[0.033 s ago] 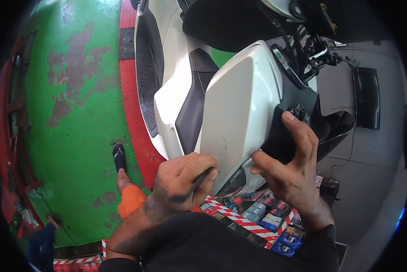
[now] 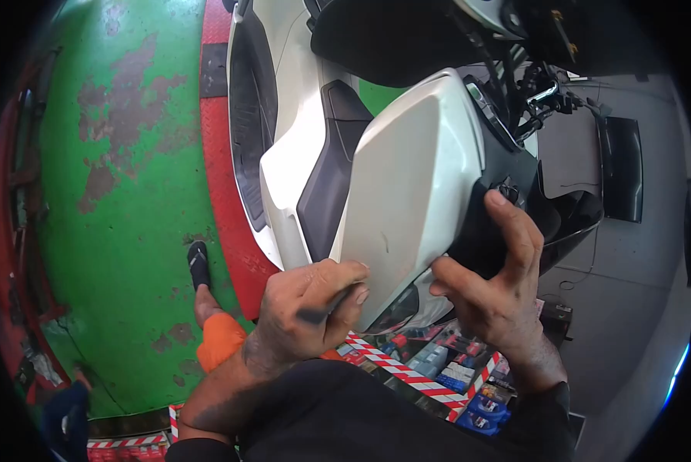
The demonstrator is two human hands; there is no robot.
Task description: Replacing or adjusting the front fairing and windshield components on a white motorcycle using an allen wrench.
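Note:
A white body panel [image 2: 395, 189] of a white scooter [image 2: 288, 169] fills the middle. My left hand [image 2: 311, 308] is closed at its lower left edge, with a dark thing between the fingers that I cannot make out. My right hand [image 2: 499, 292] grips at the lower right of the panel, one finger bent against its edge and another reaching up onto the black trim [image 2: 475, 235] beside it. Handlebar controls [image 2: 534, 108] are above the trim.
A red ramp [image 2: 230, 231] runs along the scooter over a green floor [image 2: 130, 269]. My left foot [image 2: 199, 262] stands beside it. Bottles and boxes [image 2: 457, 373] behind striped edging lie below. A dark screen [image 2: 621, 169] is at right. Another person's dark clothing [image 2: 65, 423] shows lower left.
The white panel and my right hand have shifted slightly to the right in the view. The person at lower left has moved slightly. My grip looks the same.

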